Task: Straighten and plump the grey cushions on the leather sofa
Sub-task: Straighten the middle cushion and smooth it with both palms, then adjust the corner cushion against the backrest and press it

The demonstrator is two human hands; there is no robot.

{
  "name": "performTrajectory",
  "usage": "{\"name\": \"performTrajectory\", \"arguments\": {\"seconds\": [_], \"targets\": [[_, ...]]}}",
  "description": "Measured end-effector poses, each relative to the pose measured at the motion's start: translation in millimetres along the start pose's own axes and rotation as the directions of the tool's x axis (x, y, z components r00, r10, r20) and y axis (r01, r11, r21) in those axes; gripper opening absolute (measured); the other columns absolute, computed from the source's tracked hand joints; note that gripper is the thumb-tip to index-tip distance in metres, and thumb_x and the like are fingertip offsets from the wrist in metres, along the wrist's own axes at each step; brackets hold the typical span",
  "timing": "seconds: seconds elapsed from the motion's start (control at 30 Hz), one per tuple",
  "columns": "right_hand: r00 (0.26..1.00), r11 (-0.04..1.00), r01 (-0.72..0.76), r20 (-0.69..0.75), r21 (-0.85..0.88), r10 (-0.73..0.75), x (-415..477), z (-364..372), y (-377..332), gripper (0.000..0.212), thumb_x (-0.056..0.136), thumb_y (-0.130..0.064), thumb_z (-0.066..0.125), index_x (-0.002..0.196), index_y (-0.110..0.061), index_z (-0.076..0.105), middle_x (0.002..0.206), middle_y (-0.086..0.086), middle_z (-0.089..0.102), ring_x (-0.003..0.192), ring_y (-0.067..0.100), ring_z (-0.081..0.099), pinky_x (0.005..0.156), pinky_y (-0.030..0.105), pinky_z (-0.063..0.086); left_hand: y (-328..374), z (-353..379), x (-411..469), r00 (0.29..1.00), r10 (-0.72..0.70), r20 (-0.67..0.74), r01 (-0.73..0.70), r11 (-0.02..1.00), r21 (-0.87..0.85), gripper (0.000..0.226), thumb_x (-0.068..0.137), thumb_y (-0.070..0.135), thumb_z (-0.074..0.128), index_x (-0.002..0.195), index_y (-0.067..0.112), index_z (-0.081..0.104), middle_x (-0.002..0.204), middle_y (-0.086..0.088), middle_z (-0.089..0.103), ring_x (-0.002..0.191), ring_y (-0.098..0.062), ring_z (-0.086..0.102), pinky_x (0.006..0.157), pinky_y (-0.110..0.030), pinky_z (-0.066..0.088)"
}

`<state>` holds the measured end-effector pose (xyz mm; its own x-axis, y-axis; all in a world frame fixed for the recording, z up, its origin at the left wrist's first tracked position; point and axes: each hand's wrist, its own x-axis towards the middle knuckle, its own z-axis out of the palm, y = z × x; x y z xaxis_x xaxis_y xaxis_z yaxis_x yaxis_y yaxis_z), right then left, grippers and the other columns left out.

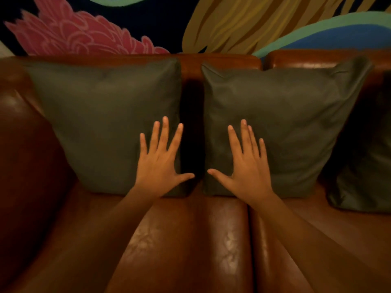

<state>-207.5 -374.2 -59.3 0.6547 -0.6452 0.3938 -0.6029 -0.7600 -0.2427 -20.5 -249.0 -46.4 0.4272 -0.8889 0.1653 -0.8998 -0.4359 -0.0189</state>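
Observation:
Two grey cushions stand upright side by side against the back of a brown leather sofa point(186, 229). The left cushion point(101, 115) leans near the sofa's left arm. The middle cushion point(281, 115) stands just right of it, with a dark gap between them. My left hand point(160, 163) lies flat, fingers spread, on the lower right part of the left cushion. My right hand point(245, 166) lies flat, fingers spread, on the lower left part of the middle cushion. A third grey cushion point(366, 170) shows partly at the right edge.
The sofa's rounded left arm point(23, 149) rises at the left. Behind the sofa back point(220, 62) is a wall painted with a pink flower, yellow strokes and blue-green shapes point(69, 32). The seat cushions in front of my arms are shiny leather.

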Motion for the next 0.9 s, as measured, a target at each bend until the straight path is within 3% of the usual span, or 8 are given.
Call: {"name": "performTrajectory", "arguments": {"seconds": [0.2,0.33,0.47,0.6,0.73,0.83,0.9], "targets": [[0.990,0.996,-0.088,0.107,0.012,0.086,19.9,24.4,-69.3,0.118,0.070,-0.084,0.048,0.163,-0.013,0.028,0.166,0.021,0.028,0.148,0.040,0.038,0.110,0.061,0.040,-107.3,-8.0,-14.9,0.995,-0.092,-0.048,0.091,0.996,-0.026,0.133,0.057,0.081,0.065,0.156,0.023,-0.002,0.162,-0.020,-0.003,0.149,-0.034,-0.002,0.113,-0.063,0.013],[0.925,0.953,-0.289,0.282,0.090,0.254,30.9,42.5,-106.4,0.132,0.065,-0.090,0.055,0.167,-0.020,0.009,0.173,0.013,0.009,0.156,0.032,0.020,0.121,0.054,0.030,-175.5,-7.7,-22.7,0.978,-0.203,-0.048,0.199,0.977,-0.075,0.133,0.054,0.088,0.044,0.156,0.017,-0.002,0.161,-0.024,-0.001,0.148,-0.039,0.001,0.112,-0.064,0.013],[0.849,0.844,-0.480,0.369,0.239,0.378,43.4,64.7,-134.9,0.142,0.060,-0.082,0.072,0.167,-0.024,0.000,0.174,0.007,0.003,0.158,0.030,0.014,0.124,0.052,0.026,-230.7,-3.8,-29.5,0.931,-0.365,-0.012,0.358,0.918,-0.169,0.147,0.048,0.091,0.059,0.155,0.014,-0.006,0.161,-0.022,-0.003,0.148,-0.039,0.000,0.113,-0.064,0.011],[0.787,0.687,-0.610,0.407,0.395,0.464,53.2,90.5,-151.1,0.147,0.057,-0.067,0.087,0.167,-0.023,-0.001,0.174,0.006,0.006,0.158,0.028,0.014,0.125,0.047,0.023,-263.1,8.1,-28.4,0.845,-0.519,0.126,0.526,0.765,-0.372,0.155,0.038,0.078,0.068,0.153,0.020,-0.017,0.162,-0.013,-0.013,0.149,-0.033,-0.006,0.114,-0.064,0.005],[0.767,0.547,-0.641,0.416,0.539,0.489,62.7,113.1,-154.5,0.148,0.056,-0.051,0.096,0.168,-0.021,0.004,0.173,0.000,0.014,0.156,0.020,0.021,0.124,0.036,0.024,-278.8,31.1,-21.0,0.781,-0.574,0.246,0.600,0.580,-0.551,0.158,0.034,0.066,0.078,0.153,0.022,-0.016,0.163,-0.007,-0.011,0.150,-0.027,-0.005,0.116,-0.061,0.006],[0.784,0.480,-0.613,0.405,0.628,0.471,66.7,127.0,-152.0,0.160,0.036,-0.074,0.091,0.166,-0.026,0.012,0.167,-0.004,0.030,0.151,0.017,0.035,0.123,0.043,0.033,-284.7,50.6,-12.7,0.821,-0.526,0.224,0.505,0.483,-0.716,0.159,0.032,0.068,0.088,0.155,0.015,0.002,0.162,-0.008,0.013,0.148,-0.023,0.016,0.120,-0.048,0.018],[0.785,0.431,-0.605,0.415,0.669,0.459,66.1,133.3,-150.1,0.160,0.030,-0.079,0.089,0.164,-0.030,0.018,0.162,-0.007,0.039,0.145,0.015,0.043,0.118,0.046,0.040,-283.5,56.5,-9.8,0.816,-0.525,0.242,0.480,0.382,-0.790,0.150,0.032,0.052,0.093,0.153,0.020,0.010,0.157,0.000,0.023,0.143,-0.016,0.028,0.117,-0.041,0.027]]}}
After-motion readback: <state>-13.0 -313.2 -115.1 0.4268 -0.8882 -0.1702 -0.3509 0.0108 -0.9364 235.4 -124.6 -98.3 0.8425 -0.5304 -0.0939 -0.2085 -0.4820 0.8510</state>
